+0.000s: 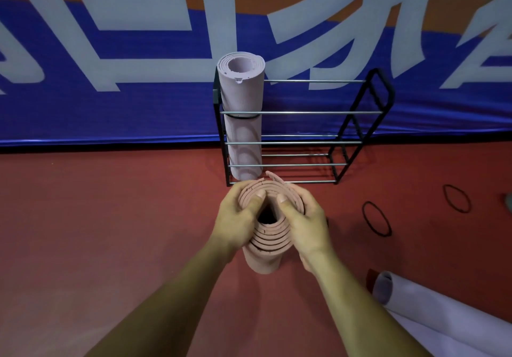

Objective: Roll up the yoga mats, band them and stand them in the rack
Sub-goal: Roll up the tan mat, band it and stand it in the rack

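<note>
A rolled pink yoga mat stands upright on the red floor in front of me, its coiled top end facing the camera. My left hand grips its left side and my right hand grips its right side, both thumbs hooked over the top rim into the hollow core. Behind it stands a black rack with silver rails. A pale lilac rolled mat, banded with a black band, stands in the rack's left end.
Two black elastic bands lie on the floor at the right, one band nearer and another band farther. A partly unrolled lilac mat lies at bottom right. A blue banner wall runs behind the rack.
</note>
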`<action>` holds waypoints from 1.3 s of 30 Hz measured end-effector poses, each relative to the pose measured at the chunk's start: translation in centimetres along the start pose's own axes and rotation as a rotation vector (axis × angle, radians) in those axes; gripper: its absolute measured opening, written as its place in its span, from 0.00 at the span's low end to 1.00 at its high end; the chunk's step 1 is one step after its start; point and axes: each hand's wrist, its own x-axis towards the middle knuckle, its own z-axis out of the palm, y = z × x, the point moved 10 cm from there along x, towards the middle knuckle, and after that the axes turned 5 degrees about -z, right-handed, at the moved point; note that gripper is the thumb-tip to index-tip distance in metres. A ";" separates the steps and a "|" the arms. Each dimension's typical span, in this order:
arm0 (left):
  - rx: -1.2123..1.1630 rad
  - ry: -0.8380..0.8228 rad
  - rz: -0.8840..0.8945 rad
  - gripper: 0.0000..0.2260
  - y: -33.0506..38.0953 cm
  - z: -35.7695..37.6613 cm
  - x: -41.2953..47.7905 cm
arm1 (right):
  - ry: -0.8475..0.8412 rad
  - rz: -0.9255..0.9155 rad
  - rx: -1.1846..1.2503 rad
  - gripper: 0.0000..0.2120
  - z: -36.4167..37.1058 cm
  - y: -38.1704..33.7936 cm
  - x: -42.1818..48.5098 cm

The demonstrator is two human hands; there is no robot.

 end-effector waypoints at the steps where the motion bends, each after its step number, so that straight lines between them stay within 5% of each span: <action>1: 0.001 -0.004 0.001 0.08 0.2 -0.1 0.4 | 0.014 -0.010 -0.008 0.13 0.2 -0.3 0.3; 12: 0.054 -0.004 0.032 0.08 6.2 1.3 9.4 | -0.003 -0.070 0.068 0.12 2.6 -6.3 9.2; 25: 0.161 0.076 0.047 0.10 6.3 4.6 23.1 | -0.010 -0.016 -0.002 0.12 2.5 -3.0 24.1; 39: 0.476 0.153 0.143 0.18 7.9 3.9 24.6 | 0.068 0.019 -0.027 0.14 1.8 -2.7 25.9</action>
